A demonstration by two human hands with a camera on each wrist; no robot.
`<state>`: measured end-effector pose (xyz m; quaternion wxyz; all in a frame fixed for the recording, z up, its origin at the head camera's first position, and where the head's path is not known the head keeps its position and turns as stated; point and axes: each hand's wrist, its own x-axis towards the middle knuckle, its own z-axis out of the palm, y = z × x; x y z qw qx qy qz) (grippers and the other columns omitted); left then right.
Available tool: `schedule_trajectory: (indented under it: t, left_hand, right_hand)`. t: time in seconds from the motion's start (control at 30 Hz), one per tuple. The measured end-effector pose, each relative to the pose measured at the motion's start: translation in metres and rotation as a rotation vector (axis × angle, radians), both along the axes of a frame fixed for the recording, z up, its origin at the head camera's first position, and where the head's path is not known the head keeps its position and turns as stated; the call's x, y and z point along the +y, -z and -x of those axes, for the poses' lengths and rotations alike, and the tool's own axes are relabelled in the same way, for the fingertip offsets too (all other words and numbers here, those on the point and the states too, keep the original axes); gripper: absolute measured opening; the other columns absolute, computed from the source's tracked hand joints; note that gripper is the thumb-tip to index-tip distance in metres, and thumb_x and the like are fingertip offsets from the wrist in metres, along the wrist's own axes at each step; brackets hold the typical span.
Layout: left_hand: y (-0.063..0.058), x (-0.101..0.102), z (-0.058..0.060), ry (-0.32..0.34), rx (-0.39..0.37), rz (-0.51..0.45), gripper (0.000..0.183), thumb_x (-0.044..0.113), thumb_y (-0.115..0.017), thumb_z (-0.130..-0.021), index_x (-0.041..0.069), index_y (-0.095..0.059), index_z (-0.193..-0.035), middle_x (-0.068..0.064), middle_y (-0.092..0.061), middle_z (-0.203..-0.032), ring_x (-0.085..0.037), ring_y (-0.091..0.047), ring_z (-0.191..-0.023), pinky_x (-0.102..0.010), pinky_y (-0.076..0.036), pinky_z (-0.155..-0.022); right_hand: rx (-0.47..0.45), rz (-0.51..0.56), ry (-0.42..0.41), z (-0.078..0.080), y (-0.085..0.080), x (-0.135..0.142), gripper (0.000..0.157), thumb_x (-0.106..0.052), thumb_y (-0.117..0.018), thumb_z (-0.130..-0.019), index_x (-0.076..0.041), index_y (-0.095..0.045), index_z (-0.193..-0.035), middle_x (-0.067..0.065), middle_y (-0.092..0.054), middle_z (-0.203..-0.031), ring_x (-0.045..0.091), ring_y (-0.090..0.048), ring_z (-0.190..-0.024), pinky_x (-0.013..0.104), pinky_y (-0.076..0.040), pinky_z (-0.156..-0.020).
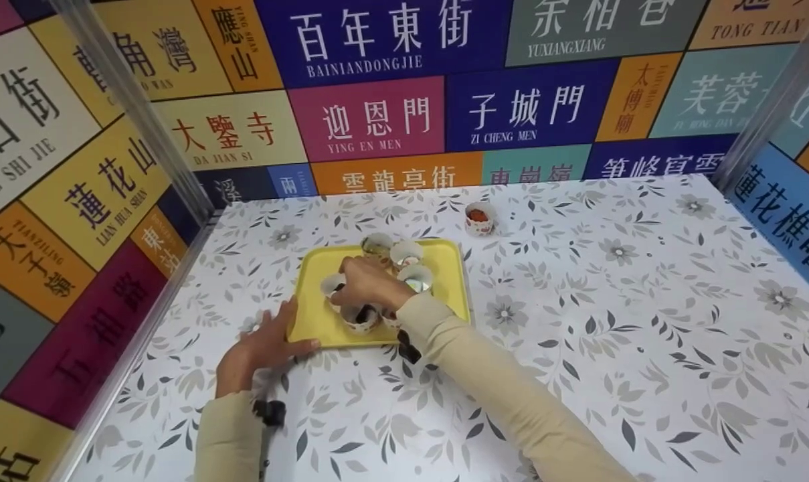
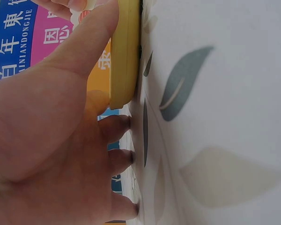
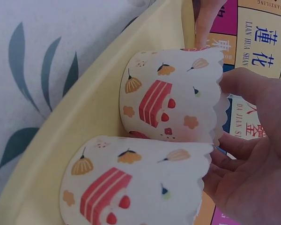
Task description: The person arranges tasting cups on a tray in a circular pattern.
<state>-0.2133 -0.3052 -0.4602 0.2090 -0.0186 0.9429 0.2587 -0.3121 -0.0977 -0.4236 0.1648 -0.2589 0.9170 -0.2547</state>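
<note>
A yellow tray (image 1: 447, 251) lies on the table, bearing several white paper cups with scalloped rims and printed cakes. At its near left corner, my left hand (image 1: 263, 348) holds the tray, the thumb along the front edge and the other fingers by the left side. My right hand (image 1: 371, 284) reaches over the tray and grips the leftmost paper cup (image 1: 330, 286) near its rim; its fingertips are partly hidden. In the right wrist view, two paper cups (image 3: 173, 93) stand in front of that hand. One near cup (image 1: 361, 320) has dark contents.
Another paper cup (image 1: 480, 219) with reddish contents stands on the table beyond the tray's far right corner. A leaf-patterned cloth (image 1: 578, 335) covers the table. Panels with street names (image 1: 367, 120) rise at the back and sides.
</note>
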Motion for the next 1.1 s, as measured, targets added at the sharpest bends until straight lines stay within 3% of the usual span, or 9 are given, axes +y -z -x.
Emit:
schedule_trajectory:
  t: [0.27, 0.5, 0.83, 1.1]
  left_hand:
    - [0.0, 0.002, 0.001, -0.007, -0.009, 0.009, 0.11, 0.064, -0.062, -0.09, 0.013, 0.004, -0.162, -0.017, 0.005, -0.169, -0.046, 0.014, -0.153, -0.077, 0.008, -0.115]
    - [-0.001, 0.003, 0.001, -0.027, -0.028, 0.007, 0.112, 0.066, -0.062, -0.088, 0.015, 0.004, -0.162, -0.016, 0.006, -0.169, -0.046, 0.015, -0.153, -0.076, 0.01, -0.115]
    - [-0.002, 0.002, -0.002, -0.01, -0.017, -0.02, 0.112, 0.064, -0.063, -0.089, 0.014, 0.005, -0.162, -0.018, 0.007, -0.169, -0.047, 0.016, -0.152, -0.077, 0.009, -0.114]
    - [-0.001, 0.002, -0.002, -0.018, -0.02, -0.017, 0.111, 0.065, -0.063, -0.088, 0.017, 0.005, -0.162, -0.016, 0.008, -0.169, -0.047, 0.017, -0.152, -0.076, 0.012, -0.114]
  right_hand:
    - [-0.027, 0.029, 0.0, 0.003, -0.003, 0.006, 0.069, -0.038, -0.077, -0.084, -0.004, -0.053, -0.14, 0.012, -0.061, -0.138, 0.026, -0.061, -0.12, 0.036, -0.053, -0.101]
    - [-0.096, 0.175, 0.025, 0.012, -0.018, 0.022, 0.062, -0.037, -0.068, -0.094, -0.005, -0.05, -0.143, 0.014, -0.057, -0.143, 0.027, -0.056, -0.131, 0.04, -0.049, -0.108]
    - [0.027, 0.375, 0.114, 0.027, -0.031, 0.053, 0.04, -0.029, -0.066, -0.094, -0.007, -0.064, -0.127, 0.01, -0.066, -0.124, 0.024, -0.063, -0.114, 0.038, -0.054, -0.098]
    - [0.082, 0.417, 0.179, 0.036, -0.03, 0.077, 0.037, -0.028, -0.071, -0.092, -0.009, -0.066, -0.123, 0.009, -0.064, -0.123, 0.024, -0.06, -0.114, 0.04, -0.053, -0.097]
